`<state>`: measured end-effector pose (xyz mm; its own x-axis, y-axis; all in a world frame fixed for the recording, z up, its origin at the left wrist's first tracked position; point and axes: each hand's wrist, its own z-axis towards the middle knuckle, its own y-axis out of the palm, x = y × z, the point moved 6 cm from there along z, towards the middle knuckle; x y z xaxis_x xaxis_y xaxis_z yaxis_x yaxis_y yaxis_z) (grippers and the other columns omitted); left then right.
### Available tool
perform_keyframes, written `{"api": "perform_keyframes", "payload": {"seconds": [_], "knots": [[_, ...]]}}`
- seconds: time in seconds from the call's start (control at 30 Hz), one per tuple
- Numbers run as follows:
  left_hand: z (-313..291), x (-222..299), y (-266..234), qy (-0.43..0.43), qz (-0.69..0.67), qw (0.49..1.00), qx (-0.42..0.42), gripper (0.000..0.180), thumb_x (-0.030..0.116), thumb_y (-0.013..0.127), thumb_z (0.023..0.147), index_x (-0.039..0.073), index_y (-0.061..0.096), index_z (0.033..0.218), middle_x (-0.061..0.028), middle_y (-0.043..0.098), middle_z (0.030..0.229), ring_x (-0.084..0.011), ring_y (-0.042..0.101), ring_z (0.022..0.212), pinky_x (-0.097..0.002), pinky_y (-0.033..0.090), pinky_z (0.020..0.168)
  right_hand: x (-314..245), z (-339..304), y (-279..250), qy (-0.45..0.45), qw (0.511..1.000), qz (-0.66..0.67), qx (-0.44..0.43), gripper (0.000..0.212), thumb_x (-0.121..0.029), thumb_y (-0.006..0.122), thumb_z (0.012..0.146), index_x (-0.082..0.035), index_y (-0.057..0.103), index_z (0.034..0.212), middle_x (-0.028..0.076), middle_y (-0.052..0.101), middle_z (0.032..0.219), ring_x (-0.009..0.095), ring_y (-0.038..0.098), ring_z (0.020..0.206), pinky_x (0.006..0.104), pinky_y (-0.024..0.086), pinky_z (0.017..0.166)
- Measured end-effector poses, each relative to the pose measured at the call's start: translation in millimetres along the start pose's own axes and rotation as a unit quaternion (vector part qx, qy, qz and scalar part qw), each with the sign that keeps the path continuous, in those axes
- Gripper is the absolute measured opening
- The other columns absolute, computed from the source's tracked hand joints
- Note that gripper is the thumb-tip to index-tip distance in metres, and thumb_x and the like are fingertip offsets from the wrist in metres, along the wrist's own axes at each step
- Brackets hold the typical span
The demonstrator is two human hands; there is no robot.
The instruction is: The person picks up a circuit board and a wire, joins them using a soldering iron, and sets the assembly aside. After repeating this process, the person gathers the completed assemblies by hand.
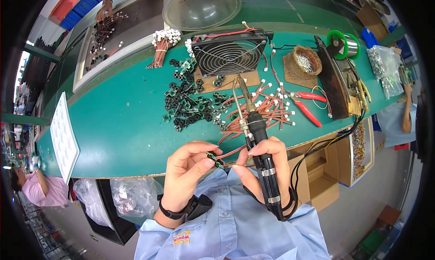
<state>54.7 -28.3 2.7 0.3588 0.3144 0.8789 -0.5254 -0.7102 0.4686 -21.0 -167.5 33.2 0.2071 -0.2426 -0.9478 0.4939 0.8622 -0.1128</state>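
My left hand (191, 168) pinches a small green and black circuit board (214, 159) between thumb and fingers at the table's front edge. A soldering iron (258, 133) with a clipped-on metal feed tube lies in my right hand (271, 169), its tip pointing away toward the fan. My right thumb and forefinger also meet at a red wire (232, 151) that runs to the board. Beyond my hands are a heap of small black and green boards (188, 101) and a spread of red and black wires with white connectors (267, 110).
A black fan (230, 56) stands on brown board at the back. To the right are red-handled pliers (308, 107), a round bowl (307, 60) of metal bits and a green solder spool (343, 45). Bundled wires (159, 49) lie back left. Another person's hand (104, 11) reaches over a conveyor.
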Motion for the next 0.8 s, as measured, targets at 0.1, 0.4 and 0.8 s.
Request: {"api": "perform_keyframes", "payload": {"seconds": [0.1, 0.4, 0.8], "knots": [[1.8, -5.7, 5.5, -0.026, -0.08, 0.996, -0.024, 0.026, 0.006, 0.059, 0.085, -0.001, 0.055, 0.11, -0.0117, 0.059, 0.102, -0.0173, 0.057, 0.092, -0.0285, 0.044, 0.079, -6.4, 3.5, 2.9, -0.038, 0.999, -0.024, -0.02, 0.042, 0.0, 0.074, 0.064, -0.012, 0.05, 0.097, -0.005, 0.061, 0.075, 0.013, 0.049, 0.061, 0.0296, 0.029, 0.071], [3.2, -17.9, 14.2, -0.137, -0.223, 0.965, -0.025, 0.033, 0.018, 0.062, 0.084, 0.001, 0.05, 0.11, -0.0102, 0.059, 0.1, -0.0181, 0.059, 0.086, -0.0297, 0.049, 0.073, -18.5, 6.7, 11.1, -0.096, 0.994, -0.036, -0.036, 0.043, 0.001, 0.073, 0.061, -0.012, 0.051, 0.096, -0.005, 0.06, 0.074, 0.013, 0.048, 0.059, 0.0311, 0.027, 0.068], [1.6, -21.1, 14.1, -0.133, -0.238, 0.961, -0.03, 0.035, 0.017, 0.063, 0.083, 0.001, 0.049, 0.111, -0.0122, 0.06, 0.1, -0.0185, 0.06, 0.084, -0.0298, 0.05, 0.07, -20.1, 7.6, 9.1, -0.099, 0.994, -0.026, -0.029, 0.042, 0.001, 0.073, 0.062, -0.011, 0.052, 0.096, -0.005, 0.06, 0.076, 0.013, 0.047, 0.06, 0.0315, 0.027, 0.068]]}}
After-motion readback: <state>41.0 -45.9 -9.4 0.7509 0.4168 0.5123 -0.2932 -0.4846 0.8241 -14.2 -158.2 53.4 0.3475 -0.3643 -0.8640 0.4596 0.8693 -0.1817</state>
